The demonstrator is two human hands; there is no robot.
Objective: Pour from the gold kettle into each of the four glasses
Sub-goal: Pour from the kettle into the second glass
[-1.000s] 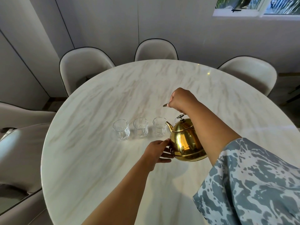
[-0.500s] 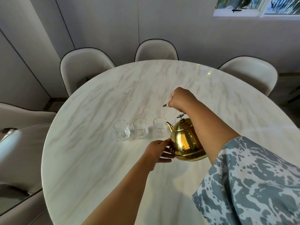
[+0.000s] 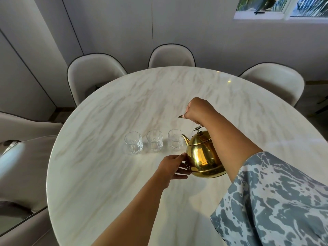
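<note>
The gold kettle (image 3: 202, 157) hangs above the marble table (image 3: 110, 183), tilted left, its spout over the rim of the nearest clear glass (image 3: 174, 142). My right hand (image 3: 198, 110) is closed around the kettle's handle above the lid. My left hand (image 3: 173, 166) rests with spread fingers against the kettle's lower left side. Two more clear glasses, one in the middle (image 3: 154, 142) and one at the left (image 3: 133, 144), stand in the same row. A fourth glass is mostly hidden behind the kettle. I cannot tell whether liquid is flowing.
Several pale upholstered chairs ring the round table, including one at the back left (image 3: 94, 75), one at the back centre (image 3: 171, 56) and one at the right (image 3: 273, 82). A wall with a window (image 3: 282, 8) stands behind.
</note>
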